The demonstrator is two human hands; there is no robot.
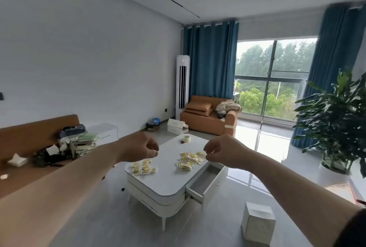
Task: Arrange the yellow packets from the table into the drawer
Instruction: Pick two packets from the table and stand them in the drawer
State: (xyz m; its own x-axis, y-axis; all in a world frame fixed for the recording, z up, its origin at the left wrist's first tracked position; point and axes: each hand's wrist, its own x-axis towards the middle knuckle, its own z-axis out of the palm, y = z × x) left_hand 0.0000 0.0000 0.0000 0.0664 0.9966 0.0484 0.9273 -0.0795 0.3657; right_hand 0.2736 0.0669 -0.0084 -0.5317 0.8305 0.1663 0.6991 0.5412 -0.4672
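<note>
Yellow packets [190, 160] are lying in two loose heaps on the white bench [164, 185] in the head view: the left heap [143, 167] is sitting near the bench's left edge, and the right heap [189, 161] is spreading out near the right edge, with bare top between them. The drawer [206, 182] is standing pulled out from the bench's right side, just below the right heap, its grey inside showing. The left hand [140, 149] is hanging in the air in front of the bench, above the left heap in the picture, its fingers [152, 152] curling loosely downward and gripping nothing. The right hand [221, 152] is hanging likewise on the other side, overlapping the right heap's edge in the picture, its fingers [210, 152] curling loosely with nothing visible in them. Both bare forearms are reaching in from the lower corners. A roll of tape [186, 139] is resting at the far end of the bench. A pale box [257, 224] is standing on the grey floor near the drawer. An orange sofa [210, 121] is sitting by the window under blue curtains [212, 58], a tall white air conditioner [182, 86] is standing beside it, and a leafy plant [336, 120] is filling the right side.
</note>
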